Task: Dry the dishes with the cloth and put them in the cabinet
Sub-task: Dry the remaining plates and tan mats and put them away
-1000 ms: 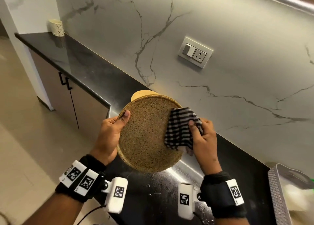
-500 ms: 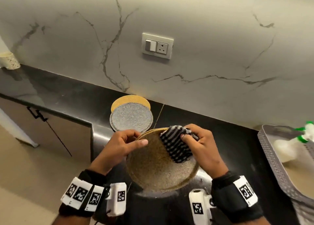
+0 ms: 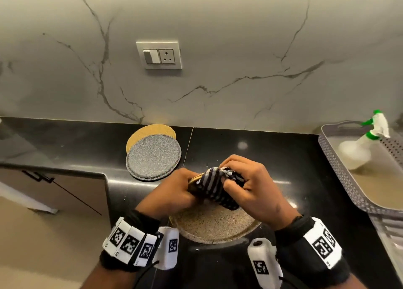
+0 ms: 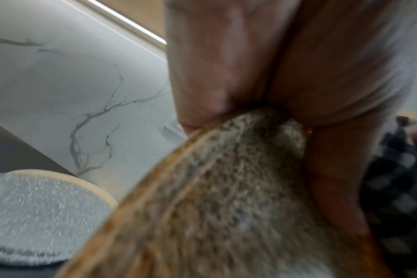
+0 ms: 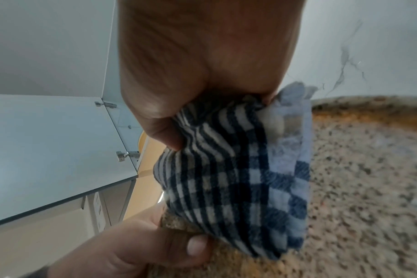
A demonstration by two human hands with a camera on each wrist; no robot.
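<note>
Head view, nearest to me: my left hand (image 3: 172,194) grips the far-left rim of a brown speckled plate (image 3: 214,225), thumb over the edge and fingers beneath. My right hand (image 3: 254,186) is curled round a bunched navy-and-white checked cloth (image 3: 216,187), pressing it against the plate's upper rim. The plate is held just above the black countertop (image 3: 283,158), tilted toward me, not resting on it as far as I can tell.

I judge the plate stiff, fairly light for one hand, and breakable if dropped. Its speckled surface looks matte, but any water left on it could make it slippery, so the rim, pinched between thumb and fingers, seems the safest hold. In the right wrist view the cloth (image 5: 238,169) is soft and folds readily, so it can wrap over the rim.

Farther back on the countertop lie two more plates, well apart from my hands: a grey speckled plate (image 3: 153,158) overlapping a tan plate (image 3: 150,131) that peeks out behind it. That makes three plates and one cloth.

To the far right stands a grey perforated basket (image 3: 340,175) holding one spray bottle (image 3: 359,147) with a green-and-white nozzle. On the marble wall behind is one switch-and-socket plate (image 3: 159,55). At lower left I see a base cabinet door (image 3: 54,192) with a black handle.
</note>
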